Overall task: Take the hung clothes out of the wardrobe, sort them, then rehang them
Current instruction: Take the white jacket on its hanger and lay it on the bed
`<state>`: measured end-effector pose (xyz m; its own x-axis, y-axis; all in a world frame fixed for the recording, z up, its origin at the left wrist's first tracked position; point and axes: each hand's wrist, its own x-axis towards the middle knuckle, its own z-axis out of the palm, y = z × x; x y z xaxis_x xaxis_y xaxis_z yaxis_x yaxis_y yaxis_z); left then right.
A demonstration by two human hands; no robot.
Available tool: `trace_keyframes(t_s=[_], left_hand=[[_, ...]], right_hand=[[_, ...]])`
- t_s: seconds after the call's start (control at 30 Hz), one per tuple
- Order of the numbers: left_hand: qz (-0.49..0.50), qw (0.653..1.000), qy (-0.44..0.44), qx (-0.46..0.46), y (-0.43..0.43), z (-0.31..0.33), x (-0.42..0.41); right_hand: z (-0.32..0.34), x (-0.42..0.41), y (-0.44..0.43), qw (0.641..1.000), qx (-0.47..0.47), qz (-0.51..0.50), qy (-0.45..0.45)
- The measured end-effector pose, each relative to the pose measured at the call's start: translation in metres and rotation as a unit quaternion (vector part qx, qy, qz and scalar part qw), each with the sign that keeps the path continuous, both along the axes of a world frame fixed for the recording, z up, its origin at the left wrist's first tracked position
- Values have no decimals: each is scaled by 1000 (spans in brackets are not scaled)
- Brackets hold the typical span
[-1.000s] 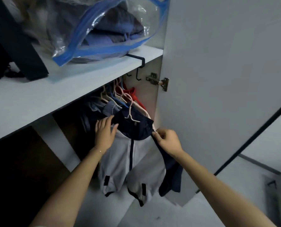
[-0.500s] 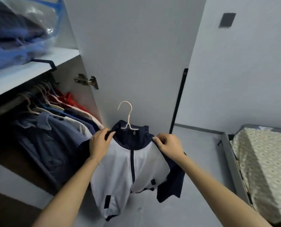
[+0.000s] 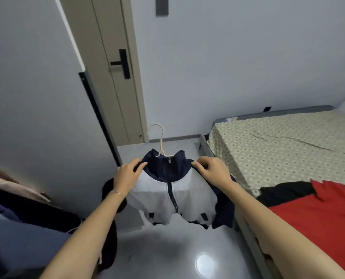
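**Jacket held between both hands, bed off to the right**

A white zip-up jacket with navy collar and sleeves (image 3: 173,194) is held up on its pale plastic hanger (image 3: 159,137), clear of the glossy grey floor (image 3: 167,254). The left hand (image 3: 127,176) is curled over one shoulder and the right hand (image 3: 214,171) pinches the other, so the hands are kept apart with the collar between them. The jacket hangs downward from the hands.

A bed with a patterned beige sheet (image 3: 278,148) lies right of the right hand, the nearer hand. A red garment (image 3: 318,218) and a black garment (image 3: 286,191) are laid there. Dark hung clothes (image 3: 16,228) are seen left of the left forearm. Nothing is seen barring the way.
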<state>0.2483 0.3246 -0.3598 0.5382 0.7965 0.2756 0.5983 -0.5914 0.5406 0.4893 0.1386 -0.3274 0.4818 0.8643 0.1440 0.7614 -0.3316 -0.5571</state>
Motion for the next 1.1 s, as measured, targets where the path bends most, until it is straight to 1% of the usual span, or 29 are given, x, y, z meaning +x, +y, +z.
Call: trace_keyframes(t_s=[0.13, 0.2, 0.37, 0.43, 0.57, 0.7, 0.83, 1.0, 1.1], left_hand=[[-74, 997, 24, 9, -16, 3, 84], [-112, 993, 29, -3, -24, 5, 128], [-236, 971, 35, -20, -57, 5, 238], [-288, 956, 33, -28, -73, 6, 278], [-397, 917, 30, -37, -113, 11, 364], [-475, 878, 43, -39, -159, 17, 431], [-532, 845, 52, -35, -204, 21, 485], [-582, 811, 35, -34, -262, 26, 547], [-605, 795, 30, -30, -295, 29, 582]], right_hand=[[7, 47, -52, 997, 0, -77, 7], [8, 69, -77, 993, -6, -120, 5], [6, 118, -149, 968, -27, -247, 13], [7, 133, -177, 956, -21, -293, 13], [11, 161, -233, 921, 2, -389, 10], [20, 179, -278, 886, -3, -465, -4], [20, 190, -318, 850, -9, -527, -12], [25, 212, -368, 810, 19, -586, -15], [26, 233, -397, 798, 21, -602, -21]])
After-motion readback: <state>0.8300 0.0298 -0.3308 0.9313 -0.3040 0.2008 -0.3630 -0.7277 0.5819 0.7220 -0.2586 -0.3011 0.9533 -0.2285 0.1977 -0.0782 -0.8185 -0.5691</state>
